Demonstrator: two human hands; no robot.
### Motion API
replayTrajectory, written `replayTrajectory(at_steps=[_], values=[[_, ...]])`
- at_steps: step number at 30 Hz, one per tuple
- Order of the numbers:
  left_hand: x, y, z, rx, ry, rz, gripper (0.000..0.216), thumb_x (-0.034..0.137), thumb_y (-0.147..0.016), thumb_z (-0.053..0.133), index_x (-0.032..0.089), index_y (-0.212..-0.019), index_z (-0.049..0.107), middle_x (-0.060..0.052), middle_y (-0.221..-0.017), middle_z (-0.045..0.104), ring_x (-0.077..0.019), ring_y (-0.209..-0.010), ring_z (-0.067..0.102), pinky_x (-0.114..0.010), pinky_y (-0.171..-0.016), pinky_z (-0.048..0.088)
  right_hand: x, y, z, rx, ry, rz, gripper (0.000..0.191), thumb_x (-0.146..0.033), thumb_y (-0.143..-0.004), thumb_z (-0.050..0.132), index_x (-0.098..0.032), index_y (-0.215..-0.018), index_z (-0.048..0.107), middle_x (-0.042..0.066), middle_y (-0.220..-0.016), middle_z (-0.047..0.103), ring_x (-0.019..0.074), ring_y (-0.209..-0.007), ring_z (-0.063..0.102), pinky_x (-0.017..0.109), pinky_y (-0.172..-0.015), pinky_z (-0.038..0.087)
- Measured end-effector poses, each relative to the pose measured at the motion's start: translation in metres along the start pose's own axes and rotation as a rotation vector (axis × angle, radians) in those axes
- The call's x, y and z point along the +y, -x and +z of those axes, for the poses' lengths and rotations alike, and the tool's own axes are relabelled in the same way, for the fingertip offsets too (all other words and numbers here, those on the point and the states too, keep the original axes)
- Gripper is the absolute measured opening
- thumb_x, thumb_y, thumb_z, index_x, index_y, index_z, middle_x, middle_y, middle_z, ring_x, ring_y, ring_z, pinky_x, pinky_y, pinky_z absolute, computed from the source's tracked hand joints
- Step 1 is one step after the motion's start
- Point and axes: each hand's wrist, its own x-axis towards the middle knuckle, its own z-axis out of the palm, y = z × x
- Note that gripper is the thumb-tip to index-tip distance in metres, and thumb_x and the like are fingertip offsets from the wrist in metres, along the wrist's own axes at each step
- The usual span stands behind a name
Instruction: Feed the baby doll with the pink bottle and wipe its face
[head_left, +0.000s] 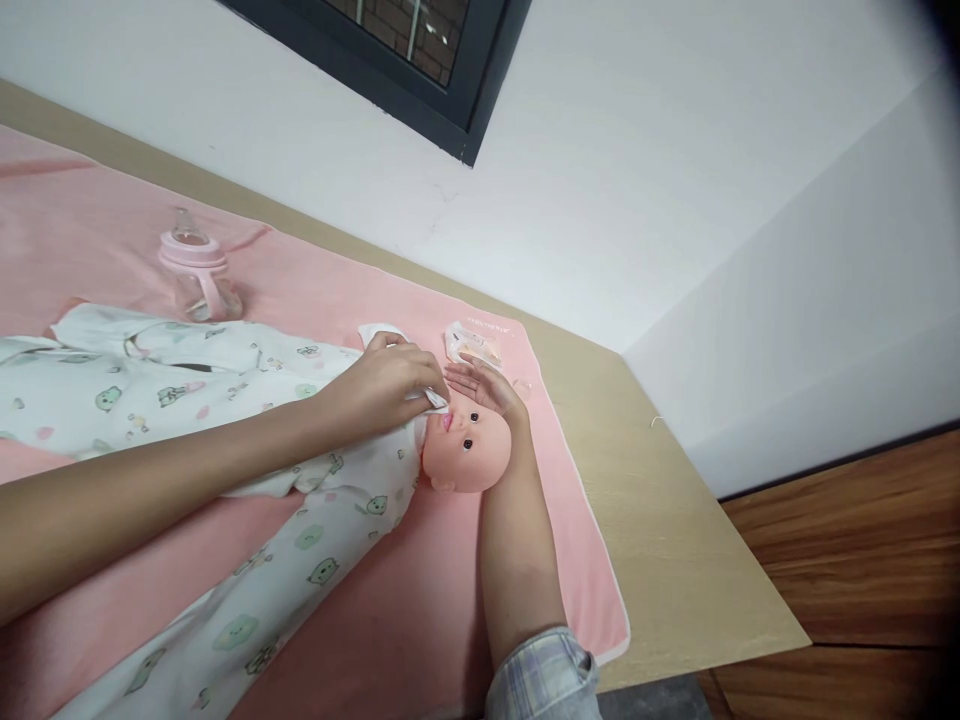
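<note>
A bald baby doll (480, 455) lies on its back in a white printed outfit (247, 365). My left hand (397, 378) comes in from the left over the doll's chest, fingers pinched on a white wipe (436, 400) beside the doll's pink mouth. Most of the wipe is hidden by my fingers. My right hand (484, 385) is open at the far side of the doll's head, palm up and fingers stretched out. Its wrist and forearm pass along the crown of the head. Another bit of white material (379, 331) shows just beyond my left hand.
A small printed packet (472, 343) lies past my right hand, near a small clear object (523, 388). A pink-topped baby bottle (199, 270) stands at the left. The pink mat (577, 560) covers much of the wooden table (660, 540), which meets a white wall.
</note>
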Motion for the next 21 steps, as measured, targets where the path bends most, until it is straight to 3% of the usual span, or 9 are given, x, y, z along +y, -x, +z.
replayTrajectory(at_steps=[14,21], values=[[0.0025,0.0021,0.0068,-0.004,-0.042,0.062,0.03,0.012,-0.085,0.042,0.02,-0.089,0.071,-0.003,-0.093,0.071,-0.0211,-0.087,0.061,-0.036,-0.09,0.038,-0.001,0.0041,0.0033,0.023,0.048,-0.011,0.029,-0.033,-0.086,0.057,-0.024,-0.114,0.055,0.003,-0.109,0.071,0.0177,-0.105,0.067,0.042,-0.108,0.045],[0.0068,0.0031,0.0009,0.077,0.07,0.041,0.026,0.015,-0.083,0.048,0.02,-0.09,0.072,-0.002,-0.091,0.071,-0.0184,-0.085,0.063,-0.029,-0.082,0.043,-0.0007,0.0022,0.0014,0.038,0.061,0.024,0.033,-0.035,-0.086,0.059,-0.024,-0.117,0.054,0.004,-0.114,0.07,0.0198,-0.11,0.065,0.044,-0.107,0.046]])
